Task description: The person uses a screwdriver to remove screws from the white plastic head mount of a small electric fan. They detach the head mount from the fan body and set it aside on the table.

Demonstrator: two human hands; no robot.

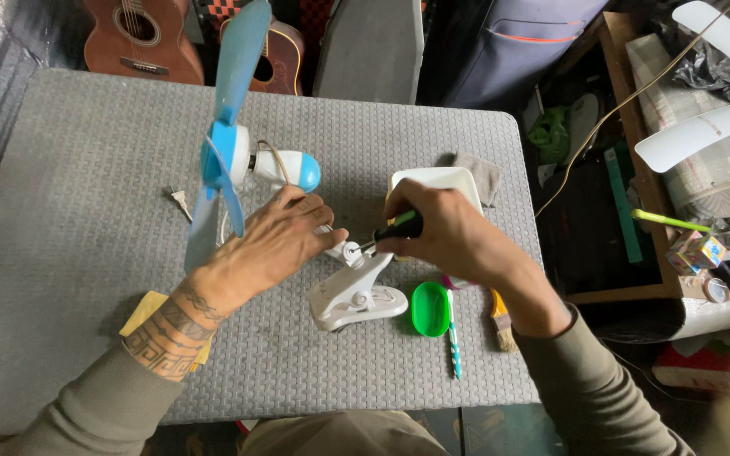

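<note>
Clamping my right fingers [399,230] around the black-and-green screwdriver handle [405,225], I press its tip into the white plastic clip-fan base [355,294] on the grey textured counter [86,211], while my left fingers [318,232] close around the fan's neck to steady it.

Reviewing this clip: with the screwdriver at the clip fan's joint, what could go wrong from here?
1. The screwdriver in the right hand points toward the left hand, which steadies the fan's neck; a slip could jab its fingers.
2. The blue fan blades stand bare, with no guard, close to the left wrist, and could get knocked.
3. A loosened screw might roll off the grey table.
</note>
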